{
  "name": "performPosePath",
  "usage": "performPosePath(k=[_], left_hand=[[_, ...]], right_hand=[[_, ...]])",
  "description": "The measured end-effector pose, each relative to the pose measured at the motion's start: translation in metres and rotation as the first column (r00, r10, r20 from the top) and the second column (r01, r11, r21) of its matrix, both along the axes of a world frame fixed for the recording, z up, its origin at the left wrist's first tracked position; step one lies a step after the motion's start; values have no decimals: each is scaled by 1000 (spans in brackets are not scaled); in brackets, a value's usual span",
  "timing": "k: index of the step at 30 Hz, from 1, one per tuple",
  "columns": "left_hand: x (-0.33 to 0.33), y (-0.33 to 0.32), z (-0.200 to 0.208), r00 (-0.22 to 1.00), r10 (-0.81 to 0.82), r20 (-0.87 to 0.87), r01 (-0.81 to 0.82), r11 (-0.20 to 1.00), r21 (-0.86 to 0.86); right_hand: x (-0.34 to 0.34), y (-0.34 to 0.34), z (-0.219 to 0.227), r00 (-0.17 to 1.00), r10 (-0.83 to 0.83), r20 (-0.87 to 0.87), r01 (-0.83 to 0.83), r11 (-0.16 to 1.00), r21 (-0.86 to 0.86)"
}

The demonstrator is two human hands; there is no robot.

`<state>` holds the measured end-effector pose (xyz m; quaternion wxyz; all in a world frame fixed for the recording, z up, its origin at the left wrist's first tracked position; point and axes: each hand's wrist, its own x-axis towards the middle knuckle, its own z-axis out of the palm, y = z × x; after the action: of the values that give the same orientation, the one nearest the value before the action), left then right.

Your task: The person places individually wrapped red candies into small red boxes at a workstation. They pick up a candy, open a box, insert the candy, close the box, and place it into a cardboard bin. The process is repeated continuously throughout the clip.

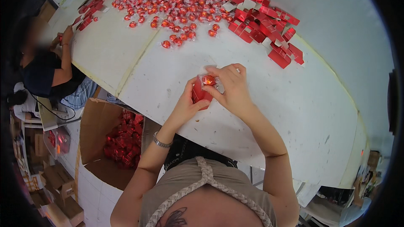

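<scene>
Over the near part of the white table, my left hand [187,103] is closed around a small red carton [202,97] from its left and lower side. At the carton's upper end, my right hand [229,86] pinches a candy [208,80] wrapped in shiny red foil with clear film. The candy is at the carton's mouth; how far it sits inside I cannot tell. Farther off lies a big heap of the same wrapped candies [172,0], with several loose ones at its near edge. Red cartons [263,21] are piled to the right of that heap.
A large cardboard box [93,132] holding many red cartons [126,138] stands below the table edge at my left. At the far left, a co-worker [50,69] works at the same white table [294,113], beside more red cartons [90,10]. A wall [336,29] borders the table's far right side.
</scene>
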<state>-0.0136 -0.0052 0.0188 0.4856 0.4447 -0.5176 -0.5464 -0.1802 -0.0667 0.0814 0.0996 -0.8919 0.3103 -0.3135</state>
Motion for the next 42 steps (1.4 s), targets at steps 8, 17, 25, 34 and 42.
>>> performPosePath(k=[8, 17, 25, 34, 42], left_hand=[[-13, 9, -5, 998, 64, 15, -62, 988, -144], [-28, 18, 8, 994, 109, -26, -111, 990, -91], [-21, 24, 29, 989, 29, -142, -25, 999, 23], [-9, 30, 28, 985, 169, -18, -170, 976, -136], [106, 98, 57, 169, 164, 972, -776, 630, 29]], right_hand=[[-14, 8, -7, 963, -146, 225, 118, 984, 135], [16, 28, -52, 574, -342, 744, -394, 682, 617], [-1, 10, -9, 808, -247, 534, -352, 524, 776], [0, 27, -4, 806, -95, 585, -386, 665, 640], [-40, -173, -68, 863, -505, -8, 505, 863, -2]])
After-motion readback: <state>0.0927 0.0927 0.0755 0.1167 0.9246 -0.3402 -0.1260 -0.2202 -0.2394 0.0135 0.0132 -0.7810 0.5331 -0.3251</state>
